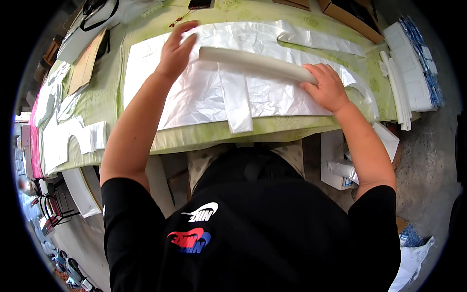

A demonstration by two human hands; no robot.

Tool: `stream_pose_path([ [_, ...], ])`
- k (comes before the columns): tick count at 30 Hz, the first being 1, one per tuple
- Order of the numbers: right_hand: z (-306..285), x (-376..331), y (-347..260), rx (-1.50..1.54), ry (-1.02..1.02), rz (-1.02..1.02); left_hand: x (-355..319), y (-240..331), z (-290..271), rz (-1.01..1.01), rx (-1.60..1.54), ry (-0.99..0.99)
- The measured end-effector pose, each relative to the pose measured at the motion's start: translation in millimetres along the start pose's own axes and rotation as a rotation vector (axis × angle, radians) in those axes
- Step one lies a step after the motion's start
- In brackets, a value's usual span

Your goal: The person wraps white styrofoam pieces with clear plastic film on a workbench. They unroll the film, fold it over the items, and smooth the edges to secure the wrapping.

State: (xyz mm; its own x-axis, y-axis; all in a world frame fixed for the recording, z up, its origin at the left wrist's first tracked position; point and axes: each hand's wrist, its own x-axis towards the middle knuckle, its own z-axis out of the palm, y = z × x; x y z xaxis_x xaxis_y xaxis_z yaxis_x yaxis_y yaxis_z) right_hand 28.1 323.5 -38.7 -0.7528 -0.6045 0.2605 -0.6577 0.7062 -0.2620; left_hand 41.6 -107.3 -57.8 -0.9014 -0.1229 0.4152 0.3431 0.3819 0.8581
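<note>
A thin white plastic apron lies spread over the green patterned tablecloth, creased, with strips like ties at its edges. My right hand is wrapped round the right end of a smooth off-white tube, which slants across the apron with its left end farther away. Just beyond the tube's left end, my left hand is raised over the apron's upper left, fingers apart and slightly blurred, holding nothing. Whether the tube rests on the plastic or hovers over it, I cannot tell.
Long white tubes and a white stack with blue plastic packets stand at the right. A cardboard box sits at the far right corner. At the left lie a cardboard piece and more white plastic.
</note>
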Motion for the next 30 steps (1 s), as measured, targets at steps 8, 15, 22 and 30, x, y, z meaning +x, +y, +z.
stream_pose_path([
  [8, -5, -8, 17, 0.013, -0.019, -0.107, 29, 13, 52, -0.437, 0.562, -0.640],
  [15, -45, -51, 42, 0.045, -0.143, -0.164, -5, 11, 61, -0.123, 0.651, -0.363],
  [22, -32, -80, 93, -0.051, 0.069, 0.153, -74, 13, 27, 0.263, 0.323, -0.365],
  [30, -7, -38, 9, -0.364, 0.308, -0.127, -124, 82, 32, 0.231, 0.812, -0.816],
])
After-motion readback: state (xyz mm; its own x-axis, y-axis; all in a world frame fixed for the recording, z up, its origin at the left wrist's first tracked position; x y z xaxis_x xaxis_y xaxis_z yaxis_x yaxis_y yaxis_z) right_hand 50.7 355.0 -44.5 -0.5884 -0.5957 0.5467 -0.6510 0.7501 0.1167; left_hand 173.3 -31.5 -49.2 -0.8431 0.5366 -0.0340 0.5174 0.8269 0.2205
